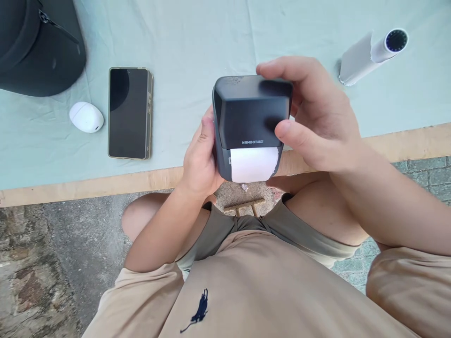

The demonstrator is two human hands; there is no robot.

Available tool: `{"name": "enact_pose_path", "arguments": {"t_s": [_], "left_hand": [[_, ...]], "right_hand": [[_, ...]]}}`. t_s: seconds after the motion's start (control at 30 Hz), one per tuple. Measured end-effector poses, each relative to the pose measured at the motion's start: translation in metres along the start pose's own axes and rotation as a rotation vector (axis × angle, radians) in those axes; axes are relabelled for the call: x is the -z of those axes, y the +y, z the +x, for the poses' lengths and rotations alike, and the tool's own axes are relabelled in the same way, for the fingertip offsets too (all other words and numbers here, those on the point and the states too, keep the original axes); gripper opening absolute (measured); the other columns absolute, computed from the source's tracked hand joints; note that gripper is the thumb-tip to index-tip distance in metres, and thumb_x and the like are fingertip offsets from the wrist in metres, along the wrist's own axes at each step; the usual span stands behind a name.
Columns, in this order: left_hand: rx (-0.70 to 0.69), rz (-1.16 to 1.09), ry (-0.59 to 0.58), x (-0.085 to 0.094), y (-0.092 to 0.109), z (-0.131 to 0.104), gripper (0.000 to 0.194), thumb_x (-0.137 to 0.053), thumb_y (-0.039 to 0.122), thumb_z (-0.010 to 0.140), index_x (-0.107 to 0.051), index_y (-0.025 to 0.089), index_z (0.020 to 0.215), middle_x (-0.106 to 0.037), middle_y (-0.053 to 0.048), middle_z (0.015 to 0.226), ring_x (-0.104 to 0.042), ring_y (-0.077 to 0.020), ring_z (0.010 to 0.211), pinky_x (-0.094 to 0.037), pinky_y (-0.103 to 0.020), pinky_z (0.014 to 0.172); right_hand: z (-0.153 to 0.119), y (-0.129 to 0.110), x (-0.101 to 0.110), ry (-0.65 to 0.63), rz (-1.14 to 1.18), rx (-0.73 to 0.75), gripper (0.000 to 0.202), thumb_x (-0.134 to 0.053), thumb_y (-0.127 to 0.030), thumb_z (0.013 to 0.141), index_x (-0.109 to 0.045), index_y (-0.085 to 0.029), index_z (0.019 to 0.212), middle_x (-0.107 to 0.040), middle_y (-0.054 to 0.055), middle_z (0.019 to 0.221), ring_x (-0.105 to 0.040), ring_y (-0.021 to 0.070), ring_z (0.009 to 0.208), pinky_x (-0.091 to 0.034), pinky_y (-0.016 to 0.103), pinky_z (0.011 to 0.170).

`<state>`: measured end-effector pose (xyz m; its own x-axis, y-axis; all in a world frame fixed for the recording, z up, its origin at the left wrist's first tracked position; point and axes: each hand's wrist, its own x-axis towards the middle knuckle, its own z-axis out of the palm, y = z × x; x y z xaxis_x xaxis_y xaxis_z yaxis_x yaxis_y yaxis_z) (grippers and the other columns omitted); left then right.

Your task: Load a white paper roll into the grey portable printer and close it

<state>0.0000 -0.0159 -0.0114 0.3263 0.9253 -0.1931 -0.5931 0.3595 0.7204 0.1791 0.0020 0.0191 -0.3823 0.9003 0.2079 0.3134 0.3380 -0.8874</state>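
A black label printer [252,117] marked NIIMBOT is held up over the near edge of the table. White label paper [254,164] sticks out of its front, with a ragged right edge. My left hand [201,157] is wrapped round the printer's left side, thumb along the edge and the other fingers hidden beneath. On the other side, my right hand [317,112] touches the lid, its thumb on the lower right corner and its fingers at the top right edge. The lid looks closed.
A phone [128,112] lies left of the printer on the pale green cloth [197,37]. Beside it are a white oval case [86,117] and a black zippered bag [38,51]. At the right lies a roll of white paper [368,58]. The table's wooden edge [91,186] runs before my knees.
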Motion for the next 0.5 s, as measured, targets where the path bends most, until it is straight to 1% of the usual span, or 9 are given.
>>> {"name": "enact_pose_path", "arguments": {"t_s": [0.13, 0.27, 0.33, 0.4, 0.5], "left_hand": [[0.030, 0.027, -0.001, 0.002, 0.004, 0.000, 0.038, -0.034, 0.046, 0.094, -0.058, 0.024, 0.113, -0.066, -0.002, 0.116, -0.042, -0.0250, 0.136, -0.042, -0.042, 0.111], [-0.011, 0.096, 0.065, 0.008, 0.004, 0.000, 0.029, -0.036, 0.034, 0.095, -0.062, 0.022, 0.100, -0.069, 0.000, 0.098, -0.051, -0.0229, 0.128, -0.046, -0.042, 0.106], [0.000, 0.095, 0.087, 0.010, 0.004, 0.000, 0.027, -0.037, 0.030, 0.093, -0.062, 0.022, 0.098, -0.069, 0.000, 0.095, -0.054, -0.0230, 0.125, -0.047, -0.041, 0.105], [0.029, 0.053, 0.079, 0.008, 0.005, -0.001, 0.029, -0.036, 0.032, 0.093, -0.062, 0.021, 0.098, -0.069, -0.001, 0.097, -0.052, -0.0240, 0.127, -0.045, -0.042, 0.107], [0.017, -0.007, -0.019, 0.001, 0.008, -0.003, 0.037, -0.031, 0.041, 0.094, -0.063, 0.022, 0.095, -0.069, -0.001, 0.105, -0.039, -0.0242, 0.137, -0.038, -0.041, 0.114]], "right_hand": [[0.001, 0.003, 0.003, -0.079, 0.026, 0.074, 0.049, -0.055, -0.038, 0.083, -0.045, -0.029, 0.130, -0.049, 0.003, 0.133, -0.051, 0.0179, 0.119, -0.049, 0.033, 0.100], [0.000, 0.001, 0.005, -0.139, 0.017, 0.083, 0.056, -0.058, -0.035, 0.081, -0.040, -0.027, 0.134, -0.043, 0.004, 0.137, -0.046, 0.0179, 0.125, -0.048, 0.032, 0.103], [0.000, -0.002, 0.005, -0.160, 0.001, 0.087, 0.063, -0.062, -0.035, 0.079, -0.037, -0.026, 0.136, -0.040, 0.003, 0.141, -0.043, 0.0187, 0.129, -0.046, 0.033, 0.106], [0.000, -0.004, 0.005, -0.165, -0.016, 0.077, 0.067, -0.065, -0.036, 0.077, -0.036, -0.026, 0.136, -0.039, 0.003, 0.142, -0.043, 0.0185, 0.129, -0.046, 0.033, 0.106], [0.000, -0.007, 0.005, -0.132, -0.031, 0.084, 0.066, -0.066, -0.038, 0.077, -0.039, -0.024, 0.135, -0.042, 0.002, 0.140, -0.047, 0.0169, 0.125, -0.049, 0.032, 0.102]]}}
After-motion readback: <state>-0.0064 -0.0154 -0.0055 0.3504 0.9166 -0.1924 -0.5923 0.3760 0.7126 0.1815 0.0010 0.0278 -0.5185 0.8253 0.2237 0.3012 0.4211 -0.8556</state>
